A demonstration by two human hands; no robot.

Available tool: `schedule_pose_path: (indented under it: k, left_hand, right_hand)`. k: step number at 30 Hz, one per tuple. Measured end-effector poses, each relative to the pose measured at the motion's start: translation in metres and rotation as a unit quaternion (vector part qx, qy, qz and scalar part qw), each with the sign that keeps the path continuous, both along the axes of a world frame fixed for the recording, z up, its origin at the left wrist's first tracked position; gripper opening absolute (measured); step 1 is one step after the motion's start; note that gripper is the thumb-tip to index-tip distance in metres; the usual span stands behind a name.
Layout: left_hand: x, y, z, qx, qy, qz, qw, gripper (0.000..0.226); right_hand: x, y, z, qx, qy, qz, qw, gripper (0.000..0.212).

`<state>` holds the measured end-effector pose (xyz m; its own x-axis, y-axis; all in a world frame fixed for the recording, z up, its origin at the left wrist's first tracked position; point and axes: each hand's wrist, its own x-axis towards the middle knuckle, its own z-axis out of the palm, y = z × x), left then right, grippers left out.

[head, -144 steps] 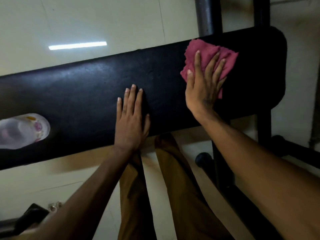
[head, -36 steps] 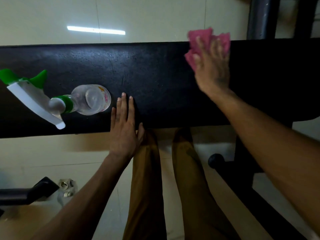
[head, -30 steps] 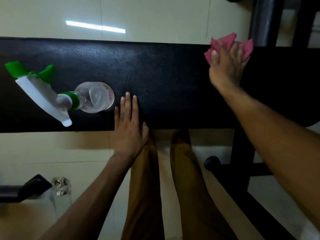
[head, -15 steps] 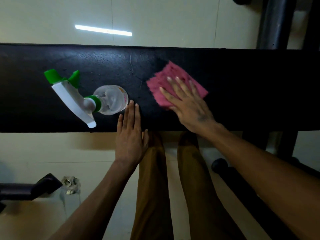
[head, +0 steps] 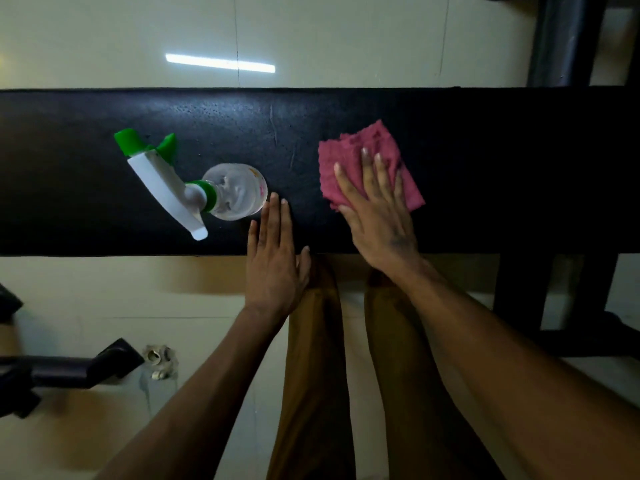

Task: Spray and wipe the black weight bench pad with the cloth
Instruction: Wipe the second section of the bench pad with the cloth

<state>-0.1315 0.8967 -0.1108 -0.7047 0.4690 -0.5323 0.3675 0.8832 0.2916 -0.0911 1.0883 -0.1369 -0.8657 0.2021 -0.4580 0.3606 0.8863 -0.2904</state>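
The black weight bench pad runs across the view from left to right. A pink cloth lies on it right of centre, and my right hand presses flat on the cloth with fingers spread. My left hand rests flat on the pad's near edge, holding nothing. Just left of its fingertips stands a clear spray bottle with a white and green trigger head, seen from above, apart from the hand.
Black frame posts rise at the far right and a black support leg drops below the pad. My brown trouser legs stand on the pale tiled floor. A black bar end and small metal debris lie at lower left.
My right hand swept the cloth from the pad's far right edge toward the centre and now presses it flat. My left hand stayed on the near edge. The view shifted left, bringing the bottle into view.
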Motion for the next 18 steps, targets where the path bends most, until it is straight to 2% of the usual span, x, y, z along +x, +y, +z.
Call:
schedule_pose_path:
  k: [3,5,7,9,11,15,18]
  left_hand:
    - [-0.003,-0.003,0.002,0.007,-0.002,-0.003,1.0,0.077]
    - [-0.003,-0.002,0.002,0.009,0.001,0.0,1.0,0.076]
    - [0.0,0.0,0.002,0.015,-0.002,0.01,1.0,0.075]
    - [0.007,0.001,0.006,0.026,-0.005,0.025,0.999,0.073]
    - [0.017,-0.001,0.015,0.035,-0.001,0.048,0.998,0.071]
    - [0.034,-0.015,0.033,0.031,0.002,0.168,0.985,0.071]
    - [0.033,-0.03,0.045,0.065,-0.005,0.29,0.955,0.074]
  right_hand:
    - [0.03,0.024,0.011,-0.056,-0.022,0.029,0.998,0.065]
    - [0.037,0.041,0.021,-0.128,-0.023,0.004,0.991,0.062]
    - [0.036,0.05,0.031,-0.159,0.028,-0.05,0.986,0.064]
    - [0.029,0.054,0.039,-0.114,0.107,-0.119,0.98,0.07]
    - [0.023,0.056,0.044,-0.052,0.138,-0.204,0.968,0.071]
    - [0.025,0.052,0.041,-0.028,0.031,-0.343,0.938,0.07]
    - [0.021,0.039,0.037,-0.048,0.026,-0.385,0.921,0.07]
